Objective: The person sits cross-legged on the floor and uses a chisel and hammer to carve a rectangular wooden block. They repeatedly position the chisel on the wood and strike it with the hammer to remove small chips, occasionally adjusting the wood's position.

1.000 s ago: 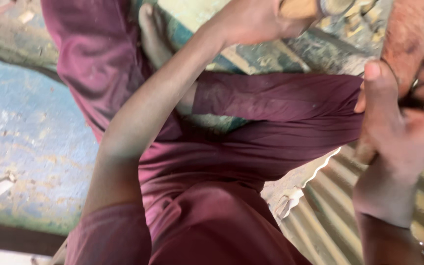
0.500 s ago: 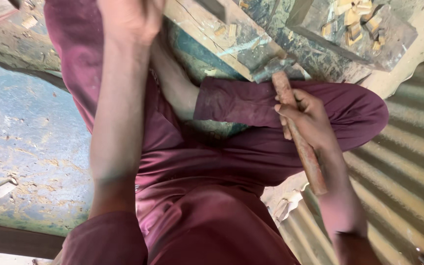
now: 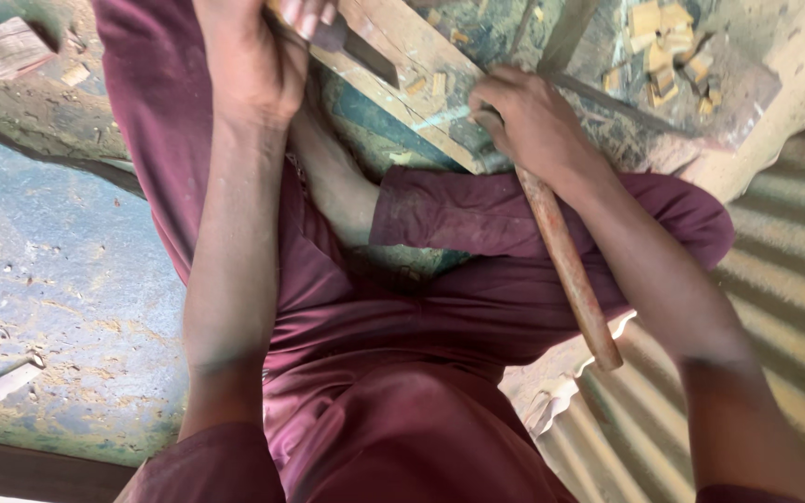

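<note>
The left hand (image 3: 253,65), at eleven o'clock in the head view, is clenched around a dark metal blade with a flat tapering shank (image 3: 356,47), which points toward two o'clock and rests against the pale wooden plank with rough sawn edges (image 3: 421,70); whether the blade's tip bites into the wood cannot be told, since the fingers cover its upper end; the right hand (image 3: 528,121), at one o'clock, is clamped on the upper end of a long round reddish-brown wooden handle (image 3: 566,261), which runs down toward five o'clock and ends free over the lap; the head of that tool is hidden beneath the fist, which lies on or just above the plank's lower edge; the two hands are well apart, with the plank running between them from twelve o'clock down toward three o'clock; a person's bare foot (image 3: 333,177) lies just below the plank at the centre, between legs in maroon cloth trousers (image 3: 393,373); a scatter of small pale wood chips (image 3: 673,42) lies at one o'clock beyond the right hand; a ribbed sheet of corrugated metal (image 3: 784,307) occupies the four o'clock side; a worn blue-grey floor surface (image 3: 58,279) with dust and splinters fills the nine o'clock side; a pale wood offcut (image 3: 11,380) lies on it at eight o'clock.
</note>
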